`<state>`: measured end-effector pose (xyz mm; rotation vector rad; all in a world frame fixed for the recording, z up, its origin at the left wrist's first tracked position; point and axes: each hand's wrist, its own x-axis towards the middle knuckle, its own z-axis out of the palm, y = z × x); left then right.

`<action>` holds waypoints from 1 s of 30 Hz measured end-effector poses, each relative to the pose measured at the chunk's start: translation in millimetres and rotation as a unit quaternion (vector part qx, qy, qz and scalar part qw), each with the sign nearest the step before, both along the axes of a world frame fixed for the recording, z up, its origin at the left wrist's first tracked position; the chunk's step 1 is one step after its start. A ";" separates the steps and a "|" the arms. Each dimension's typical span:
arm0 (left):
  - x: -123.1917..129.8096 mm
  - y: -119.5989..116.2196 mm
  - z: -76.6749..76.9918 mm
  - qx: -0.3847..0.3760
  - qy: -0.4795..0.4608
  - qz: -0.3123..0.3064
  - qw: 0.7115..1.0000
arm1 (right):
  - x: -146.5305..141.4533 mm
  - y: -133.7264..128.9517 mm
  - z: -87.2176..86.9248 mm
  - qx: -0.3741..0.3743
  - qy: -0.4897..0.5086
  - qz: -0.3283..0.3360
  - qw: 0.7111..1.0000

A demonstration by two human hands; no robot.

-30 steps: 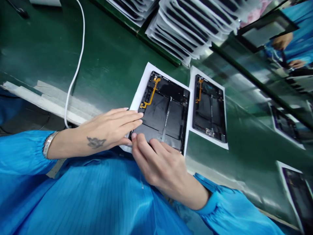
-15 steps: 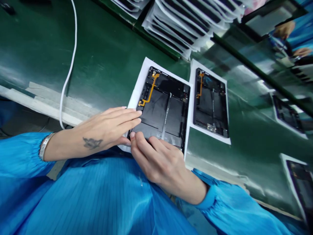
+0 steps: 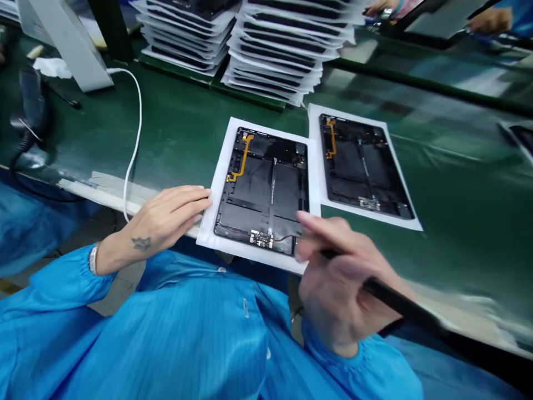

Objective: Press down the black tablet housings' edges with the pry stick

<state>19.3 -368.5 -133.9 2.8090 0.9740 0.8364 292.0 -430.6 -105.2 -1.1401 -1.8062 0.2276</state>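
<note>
An opened tablet (image 3: pixel 266 189) lies on a white sheet (image 3: pixel 219 166), its dark inside facing up. An orange flex cable (image 3: pixel 242 161) runs down its left side, and a small circuit board (image 3: pixel 261 239) sits at its near edge. My left hand (image 3: pixel 172 216) rests at the sheet's left edge, fingers stretched out and holding nothing. My right hand (image 3: pixel 345 272), blurred, is over the near right corner of the tablet. It grips a long black object (image 3: pixel 420 316) that stretches to the lower right; its kind is unclear.
A second opened tablet (image 3: pixel 366 166) lies on white paper to the right. Tall stacks of paper-separated panels (image 3: pixel 283 50) stand behind. A white cable (image 3: pixel 139 111) crosses the green bench (image 3: pixel 179 128). A dark corded device (image 3: pixel 33 105) is at left. A co-worker's hand (image 3: pixel 491 21) shows at top right.
My right hand has left the tablet's near edge, moved right and now holds the long black object. My left hand has drawn back from the tablet to the sheet's edge. The view has shifted.
</note>
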 end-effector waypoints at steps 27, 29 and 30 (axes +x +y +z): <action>18.1 -6.5 1.6 0.064 0.060 -0.082 0.993 | -6.0 -15.7 -41.1 0.079 -0.069 -0.002 0.995; 21.0 -6.2 6.0 0.072 0.098 -0.085 0.989 | -7.0 -9.9 -32.9 0.043 -0.012 0.035 0.998; 22.6 -6.4 7.8 0.072 0.116 -0.082 0.987 | -9.0 -5.5 -28.0 0.014 0.013 0.054 0.998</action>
